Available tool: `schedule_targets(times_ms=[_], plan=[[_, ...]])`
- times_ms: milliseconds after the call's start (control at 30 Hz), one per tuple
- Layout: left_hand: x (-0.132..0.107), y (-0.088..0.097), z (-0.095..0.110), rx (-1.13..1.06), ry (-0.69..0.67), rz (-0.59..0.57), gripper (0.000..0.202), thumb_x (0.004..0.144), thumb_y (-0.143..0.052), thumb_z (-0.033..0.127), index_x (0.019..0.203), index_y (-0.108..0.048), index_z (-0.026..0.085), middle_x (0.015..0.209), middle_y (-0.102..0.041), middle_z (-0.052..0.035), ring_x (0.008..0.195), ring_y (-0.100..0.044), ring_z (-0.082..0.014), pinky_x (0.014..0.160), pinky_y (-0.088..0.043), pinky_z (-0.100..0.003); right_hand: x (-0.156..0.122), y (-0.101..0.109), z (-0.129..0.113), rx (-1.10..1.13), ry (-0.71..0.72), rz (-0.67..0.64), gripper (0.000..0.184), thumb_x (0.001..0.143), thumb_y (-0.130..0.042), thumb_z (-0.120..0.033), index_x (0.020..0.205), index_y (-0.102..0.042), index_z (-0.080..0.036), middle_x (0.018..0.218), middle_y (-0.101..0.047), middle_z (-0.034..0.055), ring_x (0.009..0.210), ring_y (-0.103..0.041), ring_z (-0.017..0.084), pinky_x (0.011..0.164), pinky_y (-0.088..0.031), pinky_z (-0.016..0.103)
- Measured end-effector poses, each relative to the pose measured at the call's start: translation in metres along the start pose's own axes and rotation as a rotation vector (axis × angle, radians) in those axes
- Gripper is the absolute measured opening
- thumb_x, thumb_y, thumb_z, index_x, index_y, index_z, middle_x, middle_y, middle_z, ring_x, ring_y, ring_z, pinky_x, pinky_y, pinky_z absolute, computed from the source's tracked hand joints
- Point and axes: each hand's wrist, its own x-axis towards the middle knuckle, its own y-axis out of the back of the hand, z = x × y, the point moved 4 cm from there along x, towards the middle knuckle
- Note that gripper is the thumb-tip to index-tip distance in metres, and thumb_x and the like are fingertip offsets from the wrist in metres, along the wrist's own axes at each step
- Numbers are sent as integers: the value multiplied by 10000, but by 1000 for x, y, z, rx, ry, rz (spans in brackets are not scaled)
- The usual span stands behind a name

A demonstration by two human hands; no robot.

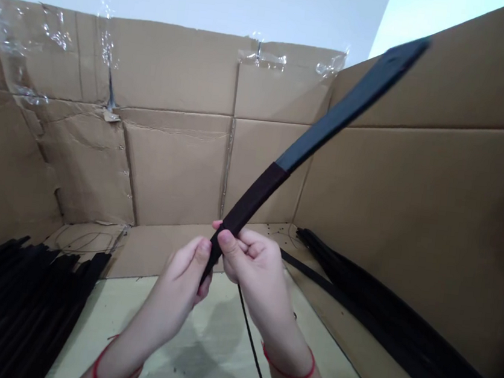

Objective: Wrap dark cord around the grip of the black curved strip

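Note:
Both hands hold a long, flat, slightly curved dark strip [332, 122], tilted up to the right. A dark brown wrap [255, 196] covers its lower middle part. My left hand [185, 272] is closed round the strip's lower end, thumb on top. Close beside it, my right hand [254, 268] pinches the strip at the wrap's lower edge, thumb in front. From below my right hand a thin dark cord [250, 334] runs down to the bottom of the view. What the strip is made of I cannot tell.
Many dark strips [7, 300] lie piled at the left. A long black bundle [370, 305] rests along the right side. Cardboard walls [172, 168] with clear tape enclose the pale work surface [201, 353], which has small dark specks. Thin loose strands lie near the back.

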Motion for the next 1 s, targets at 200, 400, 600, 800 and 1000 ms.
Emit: schedule_targets(times_ms=[200, 400, 600, 800, 1000], plan=[[2, -10, -5, -152, 127, -329, 582, 831, -442, 736, 794, -494, 157, 502, -364, 69, 397, -299, -44, 365, -261, -147, 5, 8, 3, -17, 50, 131, 299, 764, -756, -396, 750, -629, -125, 498, -468, -41, 412, -388, 49, 390, -290, 162], [-6, -17, -9, -289, 266, -464, 601, 877, -323, 730, 754, -505, 172, 436, -326, 78, 325, -240, -49, 311, -230, -155, 1, 5, -4, 4, -17, -175, 303, 820, -702, -415, 831, -675, -114, 448, -355, -79, 376, -233, 19, 362, -170, 152], [5, 5, -1, -9, 5, -34, 632, 790, -480, 761, 626, -463, 151, 480, -418, 32, 418, -377, -43, 390, -282, -133, -5, -3, -8, -18, 83, 47, 271, 820, -691, -376, 746, -619, -126, 515, -474, -37, 407, -420, 56, 377, -292, 168], [-7, -14, -4, -140, 145, -297, 630, 796, -369, 808, 755, -458, 186, 480, -353, 72, 383, -292, -56, 367, -261, -163, 1, 3, -1, 22, 70, 57, 277, 791, -727, -378, 897, -687, -125, 585, -571, 1, 443, -418, 57, 400, -293, 170], [-6, -25, -10, -276, 140, -379, 531, 845, -449, 715, 753, -432, 192, 469, -286, 95, 365, -247, -49, 363, -262, -163, 2, 7, -7, 38, 37, -53, 308, 791, -719, -412, 848, -688, -112, 468, -274, -93, 401, -159, 25, 374, -134, 180]])
